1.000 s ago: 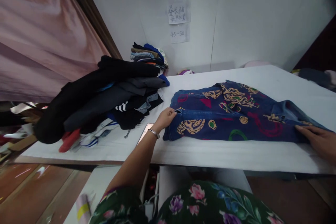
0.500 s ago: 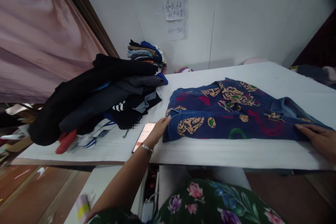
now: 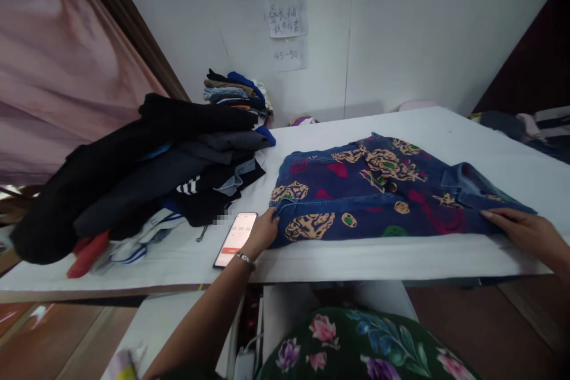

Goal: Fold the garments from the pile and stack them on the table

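Observation:
A dark blue denim jacket (image 3: 347, 190) with tan, red and green painted shapes lies partly folded on the white table, its long near edge parallel to the table's front. My left hand (image 3: 263, 233) is closed on the jacket's lower left corner, fingers curled over the hem. At the other end, my right hand (image 3: 521, 227) pinches the near edge by the sleeve, thumb and fingers around the cloth. The fingertips of my right hand are partly hidden by the fabric.
Left of the jacket, a phone (image 3: 235, 240) with a lit timer screen lies beside a loose heap of dark clothes (image 3: 169, 154). A folded stack (image 3: 236, 95) stands behind. Paper signs (image 3: 287, 18) hang on the wall. The white table (image 3: 356, 261) ends close to my body.
The view has shifted slightly to the right. My left hand has closed further round the jacket's corner, while my right hand keeps to the same edge. The jacket lies much as before.

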A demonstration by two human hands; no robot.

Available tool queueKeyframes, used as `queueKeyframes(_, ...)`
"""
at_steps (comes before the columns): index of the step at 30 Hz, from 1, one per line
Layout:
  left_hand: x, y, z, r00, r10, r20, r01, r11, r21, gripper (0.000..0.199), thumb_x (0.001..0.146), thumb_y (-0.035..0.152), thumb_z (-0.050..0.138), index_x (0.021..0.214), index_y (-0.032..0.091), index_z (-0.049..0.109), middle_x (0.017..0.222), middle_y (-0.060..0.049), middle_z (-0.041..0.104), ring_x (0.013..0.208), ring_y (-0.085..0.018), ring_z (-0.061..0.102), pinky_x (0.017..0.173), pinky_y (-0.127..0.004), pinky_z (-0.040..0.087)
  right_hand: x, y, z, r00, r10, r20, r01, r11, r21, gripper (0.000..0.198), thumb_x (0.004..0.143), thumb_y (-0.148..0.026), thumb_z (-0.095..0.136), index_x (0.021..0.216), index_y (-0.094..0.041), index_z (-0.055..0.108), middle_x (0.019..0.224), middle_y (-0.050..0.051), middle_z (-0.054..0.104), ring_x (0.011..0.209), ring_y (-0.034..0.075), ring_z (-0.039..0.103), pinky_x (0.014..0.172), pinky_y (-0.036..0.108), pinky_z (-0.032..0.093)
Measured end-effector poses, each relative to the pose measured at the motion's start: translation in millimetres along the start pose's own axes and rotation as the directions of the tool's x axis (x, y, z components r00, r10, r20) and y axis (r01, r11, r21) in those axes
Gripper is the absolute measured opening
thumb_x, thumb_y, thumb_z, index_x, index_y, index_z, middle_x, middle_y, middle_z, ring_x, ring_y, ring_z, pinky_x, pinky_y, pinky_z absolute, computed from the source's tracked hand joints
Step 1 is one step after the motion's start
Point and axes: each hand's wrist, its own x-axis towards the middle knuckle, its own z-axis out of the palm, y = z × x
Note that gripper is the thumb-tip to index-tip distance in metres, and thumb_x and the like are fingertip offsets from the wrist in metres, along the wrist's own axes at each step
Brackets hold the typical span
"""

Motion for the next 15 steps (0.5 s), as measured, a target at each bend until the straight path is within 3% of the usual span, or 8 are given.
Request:
queueKeyframes(2, -4, 0, 2, 0.999, 0.01, -0.037, -0.006, 0.995, 0.097, 0.039, 0.089, 0.022, 0.044, 0.126, 0.019, 0.056, 0.114, -0.012, 0.069, 0.109, -0.028, 0.063, 0.094, -0.04, 0.045, 0, -3, -2, 0.994, 0.067, 0.083, -0.071, 0.996, 0.046, 0.018, 0.073, -0.04, 0.061, 0.075, -0.028, 0.075, 0.094, 0.002, 0.073, 0.095, 0.027, 0.066, 0.085, 0.032, 0.05)
queueKeyframes(6, -26, -2, 4, 0.994, -0.01, -0.112, 0.019, 0.997, 0.081, 0.052, 0.092, 0.044, 0.044, 0.139, 0.021, 0.043, 0.117, -0.013, 0.067, 0.102, -0.029, 0.065, 0.087, -0.04, 0.048, 0, -16, -9, 0.959, 0.19, 0.212, -0.213, 0.973, 0.093, 0.027, 0.072, -0.045, 0.065, 0.087, -0.025, 0.075, 0.106, 0.006, 0.071, 0.11, 0.03, 0.061, 0.096, 0.034, 0.044)
queueKeyframes(8, -38, -5, 8, 0.988, -0.032, -0.152, 0.041, 0.998, 0.057, 0.066, 0.089, 0.053, 0.048, 0.144, 0.019, 0.036, 0.121, -0.014, 0.065, 0.103, -0.03, 0.065, 0.087, -0.041, 0.049, 0, -24, -10, 0.959, 0.163, 0.231, -0.18, 0.982, 0.053, 0.03, 0.074, -0.047, 0.063, 0.09, -0.024, 0.074, 0.11, 0.008, 0.07, 0.113, 0.03, 0.059, 0.096, 0.033, 0.042)
queueKeyframes(10, -46, -8, 15, 0.983, 0.015, -0.183, -0.004, 0.998, 0.059, 0.069, 0.089, 0.051, 0.049, 0.146, 0.017, 0.032, 0.131, -0.016, 0.059, 0.113, -0.03, 0.061, 0.093, -0.042, 0.048, -1, -31, -7, 0.968, 0.104, 0.228, -0.101, 0.995, -0.025, 0.03, 0.077, -0.047, 0.061, 0.088, -0.023, 0.074, 0.107, 0.008, 0.07, 0.108, 0.03, 0.061, 0.092, 0.033, 0.044)
queueKeyframes(13, -47, -8, 21, 0.954, 0.169, -0.246, -0.156, 0.985, 0.07, 0.054, 0.094, 0.035, 0.041, 0.145, 0.02, 0.034, 0.141, -0.012, 0.051, 0.129, -0.026, 0.05, 0.105, -0.04, 0.041, -5, -35, 1, 0.978, 0.021, 0.208, 0.005, 0.992, -0.126, 0.032, 0.08, -0.05, 0.054, 0.086, -0.024, 0.072, 0.097, 0.007, 0.072, 0.095, 0.03, 0.065, 0.078, 0.034, 0.047)
queueKeyframes(15, -42, -5, 19, 0.936, 0.208, -0.285, -0.189, 0.978, 0.092, 0.048, 0.096, 0.03, 0.036, 0.144, 0.023, 0.037, 0.141, -0.01, 0.052, 0.129, -0.024, 0.049, 0.106, -0.039, 0.04, -9, -34, 7, 0.983, -0.004, 0.181, 0.032, 0.989, -0.147, 0.034, 0.082, -0.052, 0.052, 0.084, -0.025, 0.072, 0.095, 0.007, 0.073, 0.09, 0.029, 0.066, 0.072, 0.034, 0.047)
